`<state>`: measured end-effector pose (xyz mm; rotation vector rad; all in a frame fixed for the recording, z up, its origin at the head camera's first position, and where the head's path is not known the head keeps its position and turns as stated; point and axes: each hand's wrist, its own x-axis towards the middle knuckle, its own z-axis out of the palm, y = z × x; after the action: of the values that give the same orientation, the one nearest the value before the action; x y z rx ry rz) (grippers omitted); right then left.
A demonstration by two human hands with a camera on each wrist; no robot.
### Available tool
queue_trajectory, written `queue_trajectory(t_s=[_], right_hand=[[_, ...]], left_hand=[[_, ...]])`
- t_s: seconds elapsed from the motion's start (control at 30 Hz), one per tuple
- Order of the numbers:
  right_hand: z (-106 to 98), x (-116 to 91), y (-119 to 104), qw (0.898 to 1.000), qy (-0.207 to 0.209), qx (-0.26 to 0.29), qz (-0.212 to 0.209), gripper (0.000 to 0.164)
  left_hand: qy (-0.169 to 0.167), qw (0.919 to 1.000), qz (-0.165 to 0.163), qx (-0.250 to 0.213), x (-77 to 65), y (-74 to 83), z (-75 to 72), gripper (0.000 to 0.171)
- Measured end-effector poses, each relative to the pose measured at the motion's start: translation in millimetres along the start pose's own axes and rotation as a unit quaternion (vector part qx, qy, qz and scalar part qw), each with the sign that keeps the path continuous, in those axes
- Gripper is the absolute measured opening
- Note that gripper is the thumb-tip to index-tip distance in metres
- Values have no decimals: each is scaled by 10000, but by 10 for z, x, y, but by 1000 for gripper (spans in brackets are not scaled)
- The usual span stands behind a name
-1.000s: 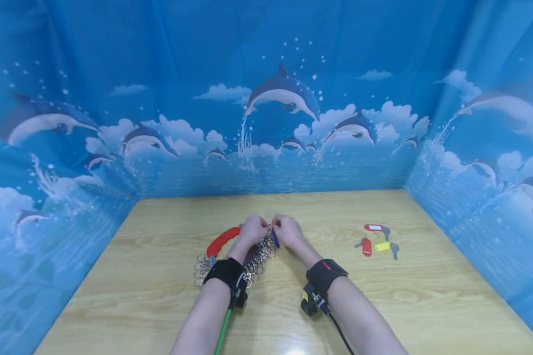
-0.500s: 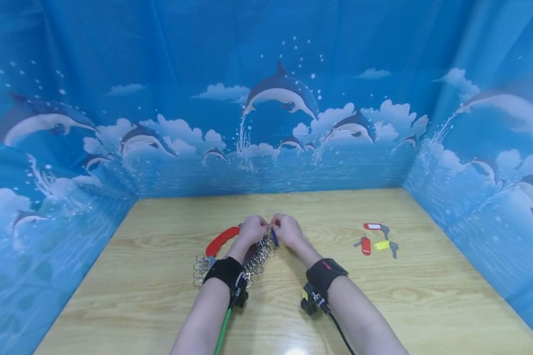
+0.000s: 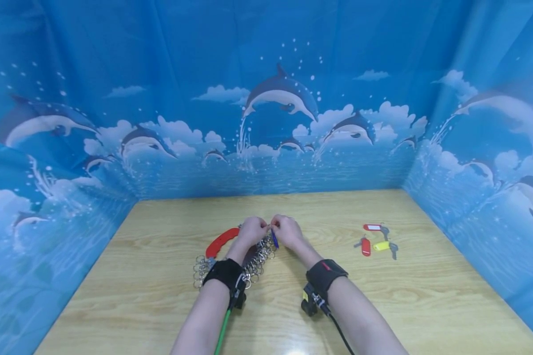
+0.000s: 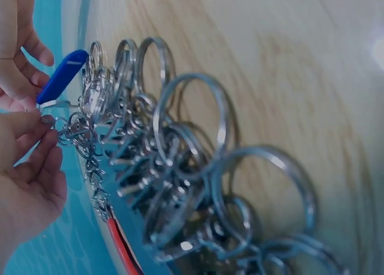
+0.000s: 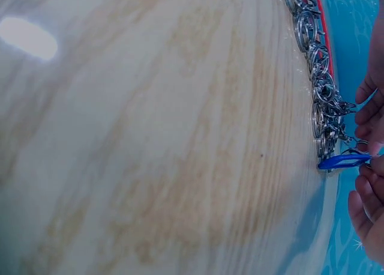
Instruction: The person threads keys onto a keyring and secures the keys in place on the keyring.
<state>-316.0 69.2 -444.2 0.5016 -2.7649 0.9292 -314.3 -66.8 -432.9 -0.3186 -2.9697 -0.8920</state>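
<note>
My left hand (image 3: 251, 230) pinches small metal rings at the far end of a bunch of silver key rings (image 4: 168, 161), which hang on a carrier with a red curved handle (image 3: 222, 242). Close beside it, my right hand (image 3: 286, 230) pinches the ring end of a blue key tag (image 4: 62, 77). The tag hangs down against the bunch. In the left wrist view the fingertips of both hands nearly meet, and they cover the exact point where the tag's ring and the carrier's small rings come together. A thin silver piece shows beside the tag.
On the right of the wooden table (image 3: 426, 296) lie two red key tags (image 3: 366, 247) and a yellow key tag (image 3: 381, 246), each with a key. A blue dolphin-print curtain (image 3: 186, 98) encloses the back and sides. Cables run from both wrist straps.
Both hands stay at the same place with only tiny finger shifts. The blue key tag, the carrier and the loose tags show no clear movement.
</note>
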Motion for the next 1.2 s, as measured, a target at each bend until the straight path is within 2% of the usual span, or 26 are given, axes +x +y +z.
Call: queue_trajectory(t_s=[0.1, 0.2, 0.47, 0.77, 1.0, 1.2], right_hand=[[-10, -6, 6, 9999, 15, 55, 120, 5], [-20, -4, 11, 9999, 29, 48, 154, 5], [-40, -6, -13, 9999, -69, 14, 149, 5], [-36, -26, -12, 9999, -75, -70, -26, 4], [-37, -23, -9, 9985, -42, -365, -411, 4], [-51, -28, -6, 9985, -105, -431, -334, 4]], left_hand=[[-50, 9997, 217, 101, -3, -34, 11, 37], [-92, 9995, 290, 110, -5, -39, 5, 36], [-156, 9998, 63, 94, -16, 21, -27, 39], [-115, 9996, -177, 186, -26, 72, -48, 32], [-38, 9995, -318, 30, -28, 86, -40, 40], [0, 9995, -294, -83, -54, 84, -4, 43]])
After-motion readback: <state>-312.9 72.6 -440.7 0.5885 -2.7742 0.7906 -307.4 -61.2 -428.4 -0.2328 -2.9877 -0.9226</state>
